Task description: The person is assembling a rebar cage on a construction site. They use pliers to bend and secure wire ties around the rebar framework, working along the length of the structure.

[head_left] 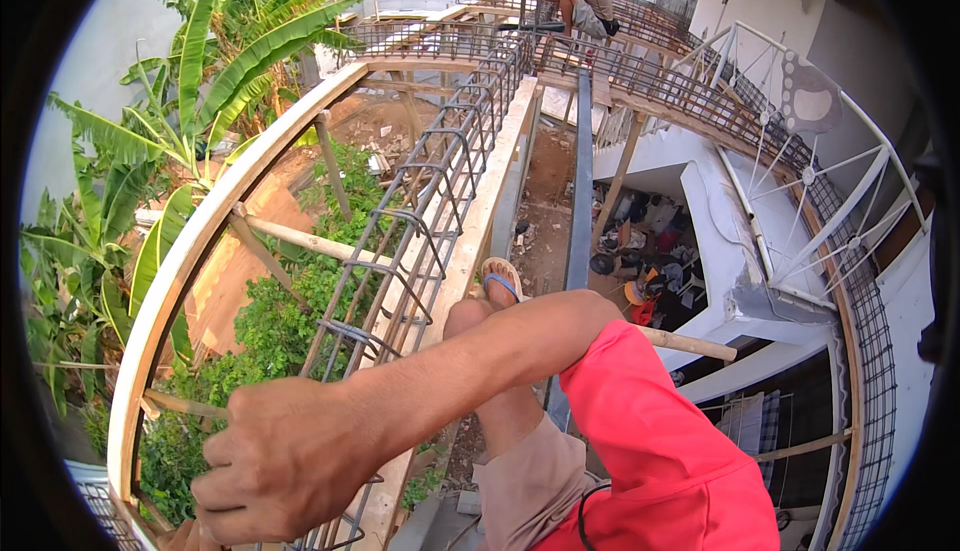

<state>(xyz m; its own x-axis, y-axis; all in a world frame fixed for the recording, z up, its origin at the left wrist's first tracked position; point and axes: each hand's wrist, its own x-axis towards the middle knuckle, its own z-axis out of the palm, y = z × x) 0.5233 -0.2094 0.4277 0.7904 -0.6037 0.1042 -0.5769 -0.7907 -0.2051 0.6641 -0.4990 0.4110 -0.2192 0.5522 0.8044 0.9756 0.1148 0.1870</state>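
Observation:
My right arm, in a red sleeve (665,431), reaches across my body to the lower left. At its end my right hand (285,466) is closed, its fingers curled. What it grips, if anything, is hidden. A sliver of skin under it at the lower edge looks like part of my left hand (182,537); its fingers are mostly hidden. Beside my right hand runs a long rebar cage (415,221) of dark bars and bent square stirrups. A pale wooden plank (488,176) lies along the cage's right side. My foot in a flip-flop (500,279) is by this plank.
A curved wooden formwork edge (190,241) bounds the left, propped by poles. Far below are soil and green plants (265,336). A grey metal beam (580,181) runs lengthwise. Another person (585,1) crouches at the far end. White metal railing (860,181) stands at right.

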